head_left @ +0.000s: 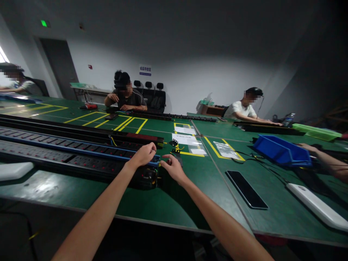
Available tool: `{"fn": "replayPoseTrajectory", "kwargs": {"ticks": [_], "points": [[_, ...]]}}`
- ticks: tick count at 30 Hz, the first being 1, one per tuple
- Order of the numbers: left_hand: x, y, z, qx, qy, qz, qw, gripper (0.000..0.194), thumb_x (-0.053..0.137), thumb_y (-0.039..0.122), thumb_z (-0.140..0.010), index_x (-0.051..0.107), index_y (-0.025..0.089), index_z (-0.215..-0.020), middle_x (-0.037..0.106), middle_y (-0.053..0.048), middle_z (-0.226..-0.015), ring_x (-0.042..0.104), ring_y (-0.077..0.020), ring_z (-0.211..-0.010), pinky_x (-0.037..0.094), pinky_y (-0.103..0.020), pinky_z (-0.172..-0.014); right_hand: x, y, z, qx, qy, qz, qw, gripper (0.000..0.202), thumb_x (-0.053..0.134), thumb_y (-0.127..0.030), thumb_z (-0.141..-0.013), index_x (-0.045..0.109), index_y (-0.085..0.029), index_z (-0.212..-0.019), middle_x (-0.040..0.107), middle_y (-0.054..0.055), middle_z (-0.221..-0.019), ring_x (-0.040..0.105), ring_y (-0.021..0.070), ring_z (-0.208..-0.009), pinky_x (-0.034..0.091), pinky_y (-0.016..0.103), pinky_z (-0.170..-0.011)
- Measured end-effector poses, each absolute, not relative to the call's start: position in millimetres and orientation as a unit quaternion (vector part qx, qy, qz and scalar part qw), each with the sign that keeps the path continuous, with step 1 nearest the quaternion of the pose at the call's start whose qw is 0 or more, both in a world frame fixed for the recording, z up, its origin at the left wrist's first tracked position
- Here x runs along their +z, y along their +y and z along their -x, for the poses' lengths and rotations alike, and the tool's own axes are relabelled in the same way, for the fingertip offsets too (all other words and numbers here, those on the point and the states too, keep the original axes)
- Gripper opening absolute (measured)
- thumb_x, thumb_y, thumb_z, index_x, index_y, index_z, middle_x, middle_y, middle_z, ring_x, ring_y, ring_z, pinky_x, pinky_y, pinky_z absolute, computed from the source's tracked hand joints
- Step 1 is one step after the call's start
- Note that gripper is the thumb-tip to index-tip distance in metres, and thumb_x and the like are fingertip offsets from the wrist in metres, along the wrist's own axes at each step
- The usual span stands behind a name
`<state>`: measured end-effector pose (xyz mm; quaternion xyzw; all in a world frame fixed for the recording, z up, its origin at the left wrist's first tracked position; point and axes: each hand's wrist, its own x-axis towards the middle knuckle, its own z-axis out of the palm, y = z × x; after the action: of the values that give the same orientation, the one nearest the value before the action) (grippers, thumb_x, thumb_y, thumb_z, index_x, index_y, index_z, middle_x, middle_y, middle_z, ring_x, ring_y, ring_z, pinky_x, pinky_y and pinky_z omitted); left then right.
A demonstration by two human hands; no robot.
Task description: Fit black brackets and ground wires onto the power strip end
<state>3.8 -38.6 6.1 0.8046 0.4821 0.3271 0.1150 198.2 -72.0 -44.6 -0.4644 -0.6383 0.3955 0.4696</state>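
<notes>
My left hand (146,153) is closed over the near right end of a long power strip (89,148) with blue edges and a row of black outlets with red marks. Its fingertips are mostly hidden. Right at that end, my right hand (174,168) has its thumb and forefinger curled towards the strip's tip, by a small yellow bit; what they pinch, if anything, is too small to make out. In front of it lies another long black power strip (108,169), its wired end (149,177) showing below my left hand. Behind runs a long black housing (130,139).
A black bracket with yellow wires (176,146) and paper sheets (185,139) lie beyond my hands. To the right are a phone (247,189), a white device (317,204) and a blue bin (282,150) beside another person's arm (330,161). Co-workers sit across the green table (195,195).
</notes>
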Motion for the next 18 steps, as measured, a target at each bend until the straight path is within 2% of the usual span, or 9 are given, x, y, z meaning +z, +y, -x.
{"fn": "replayPoseTrajectory", "kwargs": {"ticks": [3, 5, 7, 11, 15, 18], "points": [[2.9, -34.3, -2.9, 0.346, 0.453, -0.816, 0.095, 0.018, 0.044, 0.011, -0.084, 0.06, 0.019, -0.085, 0.065, -0.005, -0.084, 0.061, -0.0181, -0.077, 0.045, -0.03, -0.072, -47.0, -70.4, -197.6, 0.336, -0.689, 0.446, 0.462, 0.028, 0.066, -0.043, -0.077, 0.071, -0.018, -0.088, 0.052, -0.004, -0.061, 0.045, 0.0124, -0.058, 0.033, 0.024, -0.054], [1.0, -32.2, -2.8, 0.356, 0.441, -0.82, 0.086, 0.018, 0.045, 0.01, -0.083, 0.061, 0.018, -0.084, 0.064, -0.005, -0.084, 0.06, -0.018, -0.078, 0.047, -0.03, -0.074, -45.9, -69.1, -196.9, 0.339, -0.667, 0.446, 0.491, 0.028, 0.064, -0.045, -0.078, 0.069, -0.017, -0.08, 0.055, -0.002, -0.063, 0.047, 0.0125, -0.058, 0.035, 0.025, -0.054], [-0.4, -30.7, -2.7, 0.362, 0.435, -0.82, 0.085, 0.019, 0.045, 0.009, -0.083, 0.062, 0.018, -0.084, 0.065, -0.005, -0.084, 0.061, -0.0175, -0.078, 0.048, -0.03, -0.075, -43.0, -67.7, -197.3, 0.38, -0.611, 0.449, 0.53, 0.032, 0.065, -0.049, -0.076, 0.066, -0.017, -0.078, 0.055, -0.002, -0.062, 0.045, 0.0114, -0.054, 0.034, 0.024, -0.05], [-0.8, -30.5, -2.2, 0.354, 0.43, -0.827, 0.077, 0.022, 0.045, 0.013, -0.086, 0.066, 0.018, -0.086, 0.068, -0.006, -0.087, 0.064, -0.0182, -0.082, 0.049, -0.031, -0.079, -34.7, -65.6, -202.6, 0.51, -0.467, 0.446, 0.568, 0.038, 0.069, -0.055, -0.07, 0.055, -0.021, -0.078, 0.048, -0.007, -0.056, 0.039, 0.0075, -0.04, 0.026, 0.021, -0.038], [3.0, -33.7, -1.8, 0.352, 0.418, -0.835, 0.069, 0.023, 0.048, 0.021, -0.092, 0.069, 0.018, -0.1, 0.072, -0.007, -0.098, 0.066, -0.0207, -0.093, 0.049, -0.034, -0.088, -27.4, -66.3, -208.1, 0.561, -0.401, 0.436, 0.578, 0.039, 0.075, -0.05, -0.066, 0.052, -0.021, -0.077, 0.054, -0.006, -0.059, 0.048, 0.0078, -0.043, 0.03, 0.018, -0.037], [7.0, -36.5, -1.6, 0.349, 0.425, -0.833, 0.063, 0.021, 0.056, 0.027, -0.09, 0.07, 0.019, -0.104, 0.075, -0.006, -0.099, 0.065, -0.0221, -0.093, 0.05, -0.036, -0.088, -24.1, -69.1, -207.3, 0.584, -0.383, 0.431, 0.571, 0.036, 0.075, -0.045, -0.066, 0.055, -0.02, -0.082, 0.064, -0.001, -0.068, 0.058, 0.0101, -0.05, 0.037, 0.018, -0.041]]}}
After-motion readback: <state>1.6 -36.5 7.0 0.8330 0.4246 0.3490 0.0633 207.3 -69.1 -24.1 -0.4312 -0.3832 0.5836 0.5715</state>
